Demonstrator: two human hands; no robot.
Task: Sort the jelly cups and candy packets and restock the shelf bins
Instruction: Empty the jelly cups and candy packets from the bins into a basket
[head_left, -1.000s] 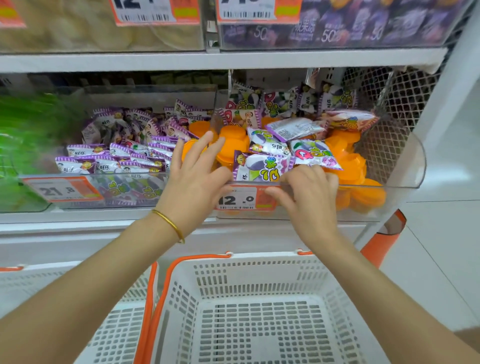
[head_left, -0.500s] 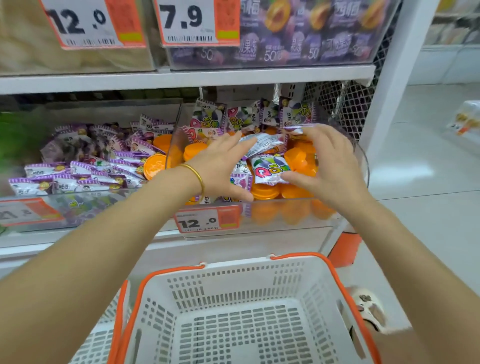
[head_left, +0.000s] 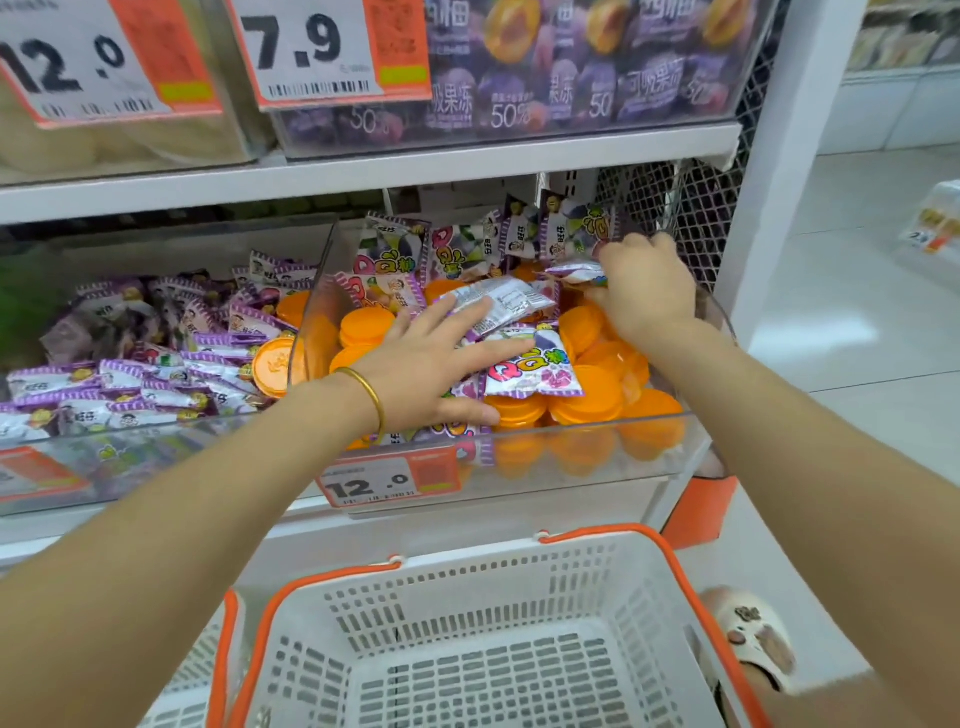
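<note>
Shop shelf (head_left: 363, 171), middle tier; clear bin (head_left: 561, 483) at its right end. Stock inside is mixed: orange jelly cups (head_left: 587, 400) are piled low and to the right, and candy packets (head_left: 452, 254) lie on top and lean along the back wall. My left hand (head_left: 431, 364) lies flat with fingers straight and spread over a silver packet (head_left: 498, 301) and a pink-lettered packet (head_left: 535, 369), gripping nothing. My right hand (head_left: 644, 291) is deeper, at the back right corner, fingers curled, pinching a small packet (head_left: 576, 271) by its edge. Key relation: the loose packets sit between both hands, long axes roughly left-right, with the left hand nearer. The neighbouring bin (head_left: 171, 457) on the left holds purple packets and a stray cup (head_left: 272, 364). A white basket (head_left: 467, 577) sits below. I judge sorting unfinished.
</note>
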